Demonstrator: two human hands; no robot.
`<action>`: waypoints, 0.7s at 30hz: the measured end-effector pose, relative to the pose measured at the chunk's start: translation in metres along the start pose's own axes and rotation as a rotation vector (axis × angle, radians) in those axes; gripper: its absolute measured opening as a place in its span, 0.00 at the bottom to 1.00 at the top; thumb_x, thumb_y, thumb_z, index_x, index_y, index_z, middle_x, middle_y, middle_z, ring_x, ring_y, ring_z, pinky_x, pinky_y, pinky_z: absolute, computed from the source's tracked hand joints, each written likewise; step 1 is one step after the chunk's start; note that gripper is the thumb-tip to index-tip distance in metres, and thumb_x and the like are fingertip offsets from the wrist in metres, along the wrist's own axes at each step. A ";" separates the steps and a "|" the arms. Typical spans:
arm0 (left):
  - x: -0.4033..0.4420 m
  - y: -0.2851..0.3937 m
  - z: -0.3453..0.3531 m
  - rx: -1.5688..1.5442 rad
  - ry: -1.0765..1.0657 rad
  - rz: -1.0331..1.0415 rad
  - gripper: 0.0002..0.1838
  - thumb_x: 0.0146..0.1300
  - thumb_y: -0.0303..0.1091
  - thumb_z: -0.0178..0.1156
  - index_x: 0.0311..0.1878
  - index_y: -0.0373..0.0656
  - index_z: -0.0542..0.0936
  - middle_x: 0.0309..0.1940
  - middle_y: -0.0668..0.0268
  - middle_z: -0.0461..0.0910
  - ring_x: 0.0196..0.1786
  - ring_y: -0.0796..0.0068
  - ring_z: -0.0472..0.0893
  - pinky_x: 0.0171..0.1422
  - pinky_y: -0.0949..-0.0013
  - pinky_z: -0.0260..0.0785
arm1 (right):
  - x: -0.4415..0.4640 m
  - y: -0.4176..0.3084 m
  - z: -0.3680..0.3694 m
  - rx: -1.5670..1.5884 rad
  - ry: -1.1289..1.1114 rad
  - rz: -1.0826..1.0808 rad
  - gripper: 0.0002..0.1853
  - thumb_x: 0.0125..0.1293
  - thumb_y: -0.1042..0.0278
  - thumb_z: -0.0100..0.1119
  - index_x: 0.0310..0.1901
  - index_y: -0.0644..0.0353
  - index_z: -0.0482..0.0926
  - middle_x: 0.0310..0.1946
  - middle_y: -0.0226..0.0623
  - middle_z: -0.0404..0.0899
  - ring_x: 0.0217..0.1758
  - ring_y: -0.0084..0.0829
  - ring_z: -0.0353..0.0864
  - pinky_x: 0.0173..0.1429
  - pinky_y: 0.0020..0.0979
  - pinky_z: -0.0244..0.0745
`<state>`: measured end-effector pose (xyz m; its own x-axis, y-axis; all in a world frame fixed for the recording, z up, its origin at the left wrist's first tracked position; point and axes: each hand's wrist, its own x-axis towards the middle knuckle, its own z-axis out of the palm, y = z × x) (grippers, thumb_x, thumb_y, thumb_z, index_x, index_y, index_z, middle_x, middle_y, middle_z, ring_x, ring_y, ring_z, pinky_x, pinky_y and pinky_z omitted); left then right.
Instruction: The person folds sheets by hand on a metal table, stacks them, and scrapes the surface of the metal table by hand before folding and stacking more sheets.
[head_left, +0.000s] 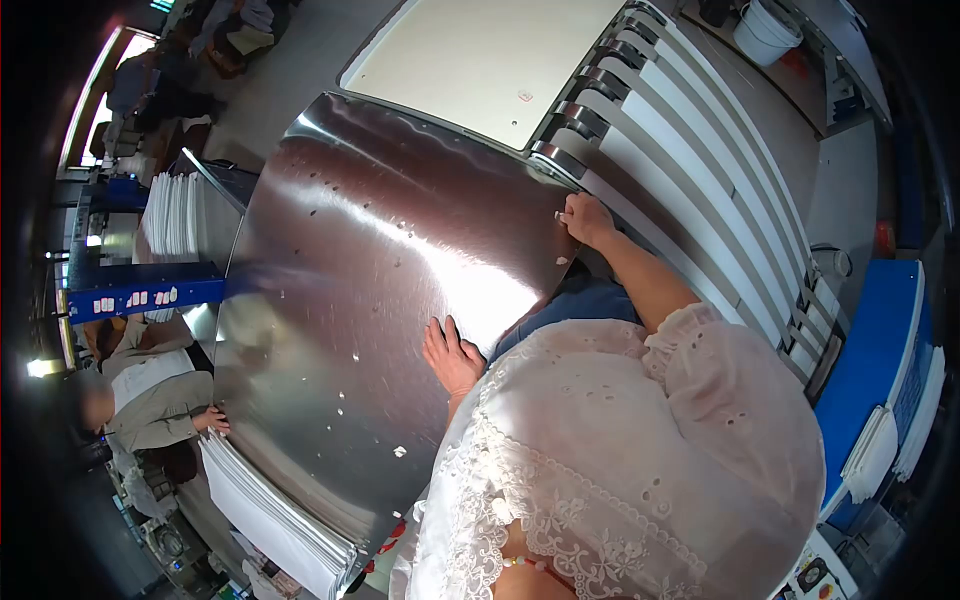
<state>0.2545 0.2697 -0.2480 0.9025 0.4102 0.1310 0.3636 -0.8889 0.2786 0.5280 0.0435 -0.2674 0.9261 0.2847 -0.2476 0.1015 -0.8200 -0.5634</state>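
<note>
Metal table (pixel 330 250), big and shiny, sits in the middle, right in front of the person. The left hand (pixel 455 362) lies on its near side, palm down, with the fingers a little apart and nothing held. The right hand (pixel 590 220) is farther off, at the table's right edge. Its fingers are curled in together, and I cannot tell if they pinch any small thing. Little pale scraps (pixel 399 452) lie here and there on the shiny top, so they have not been wiped away. At the near left, a stack of white sheets (pixel 270 515) is piled up, and a co-worker's hand (pixel 211 421) touches its far end. Another white stack (pixel 172 215) is at the far left. Those piles look like the part that is done, but I cannot tell how much is left. On the right is a machine with long white belts (pixel 690 165). At the far end, a cream panel (pixel 480 60) meets the table.
</note>
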 end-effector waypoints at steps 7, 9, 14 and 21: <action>0.002 0.000 -0.001 -0.008 -0.005 -0.002 0.27 0.54 0.32 0.47 0.61 0.42 0.68 0.64 0.49 0.60 0.68 0.48 0.56 0.70 0.47 0.44 | 0.000 -0.006 0.002 -0.243 -0.065 -0.077 0.10 0.62 0.60 0.51 0.36 0.57 0.74 0.42 0.42 0.76 0.49 0.42 0.76 0.52 0.38 0.71; 0.001 -0.001 -0.001 -0.009 -0.006 0.001 0.27 0.54 0.32 0.47 0.61 0.42 0.67 0.64 0.49 0.60 0.68 0.48 0.56 0.70 0.46 0.44 | 0.000 -0.004 0.005 -0.277 -0.054 -0.100 0.10 0.63 0.60 0.50 0.38 0.57 0.73 0.42 0.42 0.76 0.51 0.41 0.76 0.53 0.39 0.71; 0.001 -0.002 0.001 -0.003 -0.018 0.003 0.28 0.54 0.32 0.47 0.62 0.43 0.67 0.64 0.49 0.60 0.68 0.48 0.56 0.70 0.46 0.44 | -0.007 -0.009 0.007 -0.320 0.003 -0.155 0.06 0.62 0.65 0.49 0.38 0.55 0.72 0.40 0.40 0.76 0.47 0.40 0.77 0.52 0.39 0.70; 0.001 -0.001 -0.001 -0.010 -0.015 -0.004 0.28 0.54 0.32 0.48 0.62 0.43 0.66 0.64 0.50 0.60 0.68 0.48 0.56 0.70 0.46 0.43 | -0.010 -0.003 0.020 -0.349 0.109 -0.242 0.04 0.62 0.67 0.48 0.37 0.54 0.71 0.38 0.39 0.75 0.44 0.39 0.77 0.51 0.40 0.70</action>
<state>0.2546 0.2715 -0.2475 0.9043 0.4109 0.1157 0.3652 -0.8850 0.2888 0.5118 0.0528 -0.2789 0.8914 0.4509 -0.0459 0.4200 -0.8599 -0.2902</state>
